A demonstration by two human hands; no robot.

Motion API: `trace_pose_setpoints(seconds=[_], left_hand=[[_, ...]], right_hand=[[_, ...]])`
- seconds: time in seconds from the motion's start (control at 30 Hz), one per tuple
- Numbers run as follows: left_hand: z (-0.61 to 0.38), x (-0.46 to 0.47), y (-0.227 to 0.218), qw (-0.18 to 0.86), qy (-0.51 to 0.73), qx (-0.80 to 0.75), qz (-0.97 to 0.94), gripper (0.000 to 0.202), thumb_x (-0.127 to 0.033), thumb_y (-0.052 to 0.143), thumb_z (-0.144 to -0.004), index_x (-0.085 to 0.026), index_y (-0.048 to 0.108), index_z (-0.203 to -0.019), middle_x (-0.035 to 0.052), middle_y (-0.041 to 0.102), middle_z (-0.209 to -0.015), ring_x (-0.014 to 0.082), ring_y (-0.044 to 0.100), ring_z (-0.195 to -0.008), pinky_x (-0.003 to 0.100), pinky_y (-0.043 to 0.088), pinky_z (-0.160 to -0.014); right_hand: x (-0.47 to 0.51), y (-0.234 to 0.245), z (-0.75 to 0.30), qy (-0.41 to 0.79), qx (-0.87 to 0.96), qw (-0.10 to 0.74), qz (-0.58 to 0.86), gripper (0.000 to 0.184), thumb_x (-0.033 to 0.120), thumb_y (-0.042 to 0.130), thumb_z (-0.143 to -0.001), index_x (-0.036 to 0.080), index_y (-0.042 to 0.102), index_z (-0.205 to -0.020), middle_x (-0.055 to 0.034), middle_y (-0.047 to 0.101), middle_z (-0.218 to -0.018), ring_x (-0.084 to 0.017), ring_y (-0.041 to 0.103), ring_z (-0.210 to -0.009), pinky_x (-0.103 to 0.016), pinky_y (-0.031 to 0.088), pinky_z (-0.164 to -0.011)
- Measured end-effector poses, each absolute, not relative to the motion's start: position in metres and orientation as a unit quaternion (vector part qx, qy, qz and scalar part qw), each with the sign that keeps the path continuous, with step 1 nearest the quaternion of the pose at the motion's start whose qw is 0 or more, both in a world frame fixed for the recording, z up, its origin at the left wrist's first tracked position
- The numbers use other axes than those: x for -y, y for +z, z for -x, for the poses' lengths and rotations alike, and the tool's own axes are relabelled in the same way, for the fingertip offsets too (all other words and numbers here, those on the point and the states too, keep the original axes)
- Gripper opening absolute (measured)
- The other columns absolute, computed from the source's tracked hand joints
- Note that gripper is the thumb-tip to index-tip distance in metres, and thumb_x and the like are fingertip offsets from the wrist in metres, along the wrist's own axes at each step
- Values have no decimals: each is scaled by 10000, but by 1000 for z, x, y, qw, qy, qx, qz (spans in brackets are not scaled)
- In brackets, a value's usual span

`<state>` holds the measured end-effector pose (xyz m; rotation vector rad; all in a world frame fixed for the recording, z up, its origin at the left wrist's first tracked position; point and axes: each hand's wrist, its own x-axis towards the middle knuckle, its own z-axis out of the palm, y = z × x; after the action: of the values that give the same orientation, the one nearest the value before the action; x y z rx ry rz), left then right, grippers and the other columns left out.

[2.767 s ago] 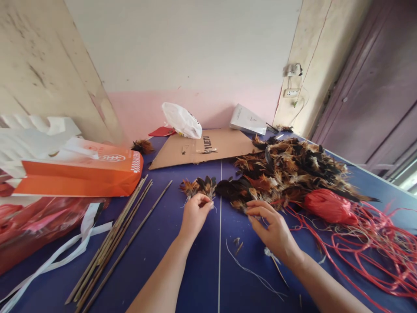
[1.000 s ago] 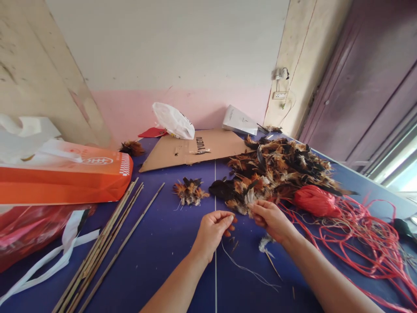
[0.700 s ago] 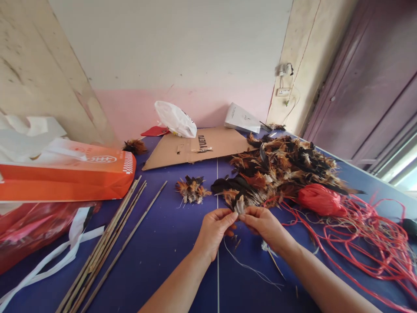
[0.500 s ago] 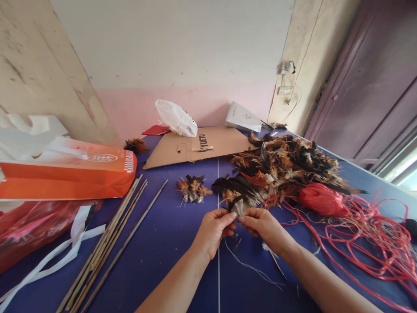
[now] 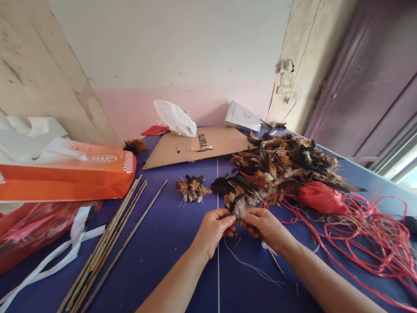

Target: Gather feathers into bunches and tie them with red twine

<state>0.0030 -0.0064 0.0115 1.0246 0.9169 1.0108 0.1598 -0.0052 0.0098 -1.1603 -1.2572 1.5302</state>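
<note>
My left hand and my right hand meet over the blue table, fingertips pinched on a small tuft of brown, black and grey feathers. Its lower ends are hidden behind the fingers. Thin pale thread trails from below my left hand across the tabletop. Just beyond, a large heap of brown and black feathers spreads to the right. A small feather bundle with loose thread ends lies to the left of the tuft. A thin stick with a white tip rests under my right forearm.
Several thin sticks lie on the left, beside an orange and white bag. Tangled red plastic string covers the right side. A flat cardboard piece and a white plastic bag are at the back near the wall.
The feather tuft between my fingers has turned slightly and its feathers stand more spread. Both hands keep nearly the same place and grip.
</note>
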Motion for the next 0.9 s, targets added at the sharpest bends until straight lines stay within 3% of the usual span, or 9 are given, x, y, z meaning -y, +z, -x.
trace_pose_setpoints(seconds=[0.4,0.67,0.9], left_hand=[[-9,10,12,622,471,-444,-441,126,-234,635,-643,-122,627,-701,33,614,-618,139,590,-604,197,460,-487],[-13,10,10,634,478,-450,-408,99,-185,640,-641,-112,602,-696,30,617,-586,119,592,-566,211,486,-541],[-16,8,7,667,516,-428,-325,76,-118,627,-659,-112,584,-722,26,619,-605,108,600,-552,196,495,-532]], right_hand=[[6,9,-153,545,521,414,510,219,348,592,-673,137,562,-622,43,479,-431,-47,384,-370,-178,281,-366],[6,4,-151,504,540,407,537,171,312,570,-678,144,562,-644,32,523,-456,-61,427,-385,-182,313,-370],[5,1,-149,508,504,455,530,183,309,559,-686,146,538,-606,28,522,-443,-71,438,-384,-195,328,-384]])
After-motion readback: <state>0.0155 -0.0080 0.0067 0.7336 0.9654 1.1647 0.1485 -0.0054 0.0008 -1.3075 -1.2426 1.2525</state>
